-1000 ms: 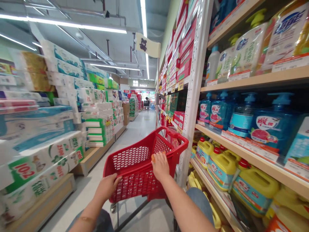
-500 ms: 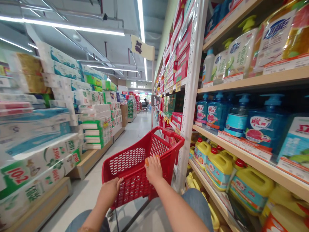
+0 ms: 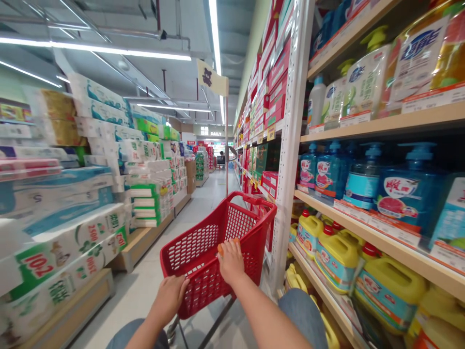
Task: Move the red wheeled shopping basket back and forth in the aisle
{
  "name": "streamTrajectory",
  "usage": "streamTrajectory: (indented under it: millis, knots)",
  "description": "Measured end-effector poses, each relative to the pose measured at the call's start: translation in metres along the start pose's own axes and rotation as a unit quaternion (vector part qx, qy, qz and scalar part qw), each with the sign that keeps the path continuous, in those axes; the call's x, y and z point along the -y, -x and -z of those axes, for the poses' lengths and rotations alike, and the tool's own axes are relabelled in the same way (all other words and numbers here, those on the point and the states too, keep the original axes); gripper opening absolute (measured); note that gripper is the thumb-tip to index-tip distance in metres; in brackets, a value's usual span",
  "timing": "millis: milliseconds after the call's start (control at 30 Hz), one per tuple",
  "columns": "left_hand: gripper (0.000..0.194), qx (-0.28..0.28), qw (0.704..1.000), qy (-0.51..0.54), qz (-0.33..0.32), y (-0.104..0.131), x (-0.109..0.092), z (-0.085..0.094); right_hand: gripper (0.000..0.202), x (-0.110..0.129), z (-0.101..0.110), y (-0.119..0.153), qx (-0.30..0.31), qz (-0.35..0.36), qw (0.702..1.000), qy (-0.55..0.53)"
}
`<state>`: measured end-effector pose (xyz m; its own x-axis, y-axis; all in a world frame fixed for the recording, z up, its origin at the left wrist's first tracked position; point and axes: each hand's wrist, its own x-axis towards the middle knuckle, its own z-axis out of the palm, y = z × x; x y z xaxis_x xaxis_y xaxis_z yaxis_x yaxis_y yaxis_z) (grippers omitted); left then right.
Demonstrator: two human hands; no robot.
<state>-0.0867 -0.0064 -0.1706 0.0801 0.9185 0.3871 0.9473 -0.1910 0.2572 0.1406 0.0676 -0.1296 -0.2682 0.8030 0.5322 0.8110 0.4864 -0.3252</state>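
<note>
A red plastic shopping cart (image 3: pixel 203 286) with a perforated basket stands in front of me, angled in the aisle. My left hand (image 3: pixel 170 296) is closed over the near left corner of its rim. My right hand (image 3: pixel 231 262) grips the near edge farther right, its fingers wrapped over an orange piece (image 3: pixel 221 249) that is mostly hidden under them. The visible part of the basket shows no goods. A thin pole with a cream bear flag (image 3: pixel 212 79) rises beyond the cart's far end.
Close on the right, a shelf upright (image 3: pixel 290 145) stands beside the cart, with blue pump bottles (image 3: pixel 403 186) and yellow jugs (image 3: pixel 337 259) on the shelves. Stacked paper packs (image 3: pixel 72 247) line the left on low wooden platforms (image 3: pixel 83 310). The aisle floor (image 3: pixel 214 184) runs ahead.
My left hand has shifted slightly right and down, its fingers now lying over the cart's rim. The near left corner of the cart sits a little farther right in view. My right hand keeps its grip.
</note>
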Motion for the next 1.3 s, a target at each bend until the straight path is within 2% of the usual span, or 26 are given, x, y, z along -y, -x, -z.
streamTrajectory:
  millis: [133,233,333,467,533,633,733,833,967,1100,1200,1300]
  knots:
    - [0.049,-0.006,1.0,-0.019,-0.002,0.0,-0.019,-0.001,0.042,0.021,-0.007,0.015,0.023,0.058,0.998,-0.031]
    - [0.042,0.016,0.998,0.028,-0.059,0.003,-0.019,0.005,0.041,0.017,-0.003,0.02,0.038,0.103,0.993,-0.049]
    - [0.037,0.013,0.993,0.052,-0.105,0.008,-0.012,0.008,0.037,0.003,0.004,0.012,0.029,0.073,0.996,-0.039]
    - [0.038,-0.005,0.996,0.029,-0.09,0.008,-0.023,0.001,0.036,0.001,0.005,0.008,0.011,0.009,1.0,-0.022]
    - [0.04,0.001,0.997,0.022,-0.079,0.005,-0.035,-0.003,0.037,0.01,0.002,0.017,0.016,0.019,0.999,-0.027]
    - [0.043,0.035,0.995,0.033,-0.082,0.0,-0.047,-0.002,0.038,0.019,0.002,0.037,0.038,0.087,0.994,-0.051]
    - [0.045,0.076,0.991,0.048,-0.1,-0.009,-0.042,0.005,0.037,0.013,0.008,0.045,0.045,0.109,0.991,-0.069]
    - [0.048,0.091,0.99,0.044,-0.098,-0.019,-0.033,0.007,0.034,0.002,0.012,0.037,0.039,0.07,0.995,-0.057]
    - [0.051,0.092,0.991,0.028,-0.092,-0.031,-0.039,-0.006,0.035,0.003,0.007,0.036,0.028,0.015,0.999,-0.022]
    - [0.051,0.078,0.992,0.007,-0.099,-0.036,-0.051,-0.021,0.034,0.008,0.004,0.054,0.037,0.058,0.997,-0.027]
    - [0.049,0.087,0.989,0.002,-0.117,-0.039,-0.046,-0.019,0.033,-0.003,0.011,0.061,0.038,0.072,0.996,-0.038]
    - [0.048,0.08,0.991,-0.022,-0.101,-0.042,-0.037,-0.015,0.029,-0.014,0.016,0.057,0.034,0.054,0.997,-0.039]
